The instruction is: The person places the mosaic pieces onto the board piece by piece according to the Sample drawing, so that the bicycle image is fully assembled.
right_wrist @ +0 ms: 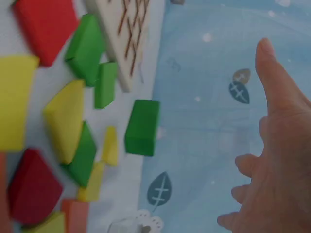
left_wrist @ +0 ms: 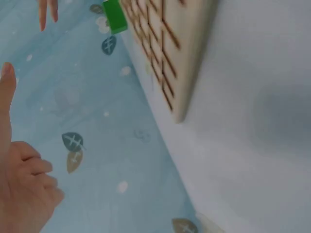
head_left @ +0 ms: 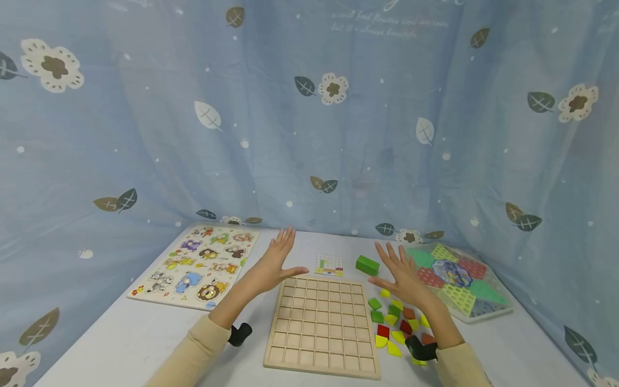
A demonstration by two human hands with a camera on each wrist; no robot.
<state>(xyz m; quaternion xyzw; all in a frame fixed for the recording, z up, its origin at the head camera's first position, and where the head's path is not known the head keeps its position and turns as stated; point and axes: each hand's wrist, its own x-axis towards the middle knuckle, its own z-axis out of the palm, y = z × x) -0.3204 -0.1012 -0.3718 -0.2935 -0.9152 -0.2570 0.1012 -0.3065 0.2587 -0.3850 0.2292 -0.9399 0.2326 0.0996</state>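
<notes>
Both hands are raised above the table and hold nothing. My left hand (head_left: pixel 274 264), fingers extended and thumb pointing right, hovers near the far left corner of a wooden grid board (head_left: pixel 321 328). On the other side, my right hand (head_left: pixel 403 275) has its fingers spread, above and near a green block (head_left: pixel 367 265) and the loose colored pieces (head_left: pixel 383 330). A small patterned card (head_left: pixel 330 265) lies behind the board, between the hands. In the right wrist view the green block (right_wrist: pixel 142 127) stands apart from the right hand (right_wrist: pixel 284 160). The left wrist view shows the left hand (left_wrist: pixel 26 189) away from the board (left_wrist: pixel 187 63).
An animal picture puzzle board (head_left: pixel 193 269) lies at the left. At the right is a clear-covered case (head_left: pixel 461 279) with colored patterned sections. Red, green and yellow pieces lie scattered right of the grid board. A blue curtain (head_left: pixel 271 134) hangs behind the table.
</notes>
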